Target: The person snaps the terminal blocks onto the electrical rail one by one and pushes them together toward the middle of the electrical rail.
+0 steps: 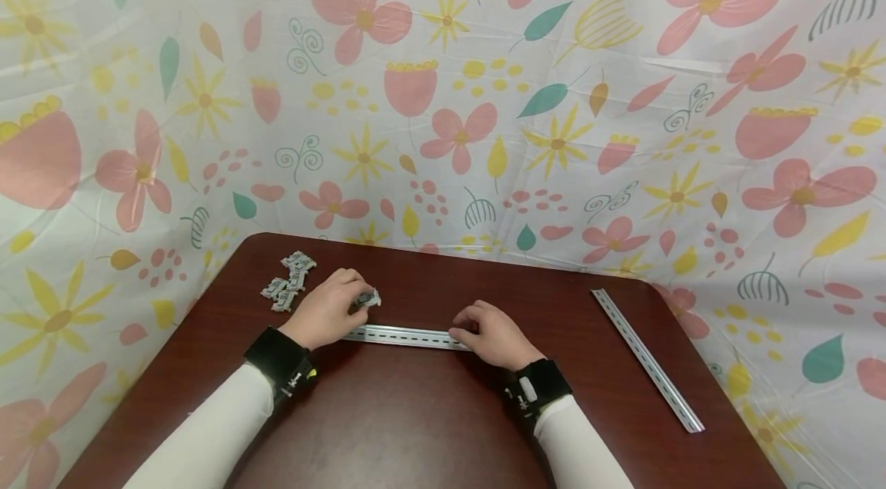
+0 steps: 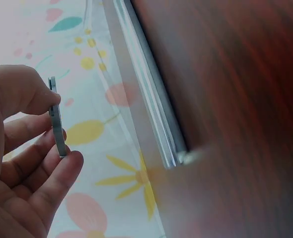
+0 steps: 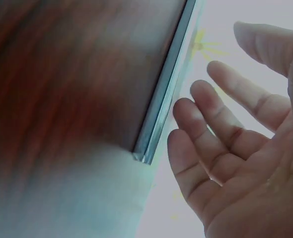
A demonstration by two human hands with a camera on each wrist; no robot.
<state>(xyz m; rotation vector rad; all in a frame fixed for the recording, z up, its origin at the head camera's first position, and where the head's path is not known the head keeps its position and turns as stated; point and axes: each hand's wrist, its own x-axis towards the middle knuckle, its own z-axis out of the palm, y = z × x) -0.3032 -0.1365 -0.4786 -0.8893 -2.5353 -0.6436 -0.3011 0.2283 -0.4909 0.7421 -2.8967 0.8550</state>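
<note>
My left hand (image 1: 331, 309) pinches a thin grey terminal block (image 1: 370, 297) between thumb and fingers, just above a slotted metal DIN rail (image 1: 404, 336). Seen edge-on in the left wrist view, the terminal block (image 2: 58, 130) stands apart from the DIN rail (image 2: 149, 94). Around the rail's other end is my right hand (image 1: 497, 335), its fingers relaxed and slightly bent. Nothing lies between the fingers of the right hand (image 3: 241, 153) in the right wrist view, and the DIN rail (image 3: 164, 94) passes beside them.
Several more grey terminal blocks (image 1: 296, 274) lie in a loose cluster at the table's back left. A second DIN rail (image 1: 647, 358) lies slanted along the right side of the brown table (image 1: 388, 420). A flowered curtain (image 1: 443, 97) hangs behind the table.
</note>
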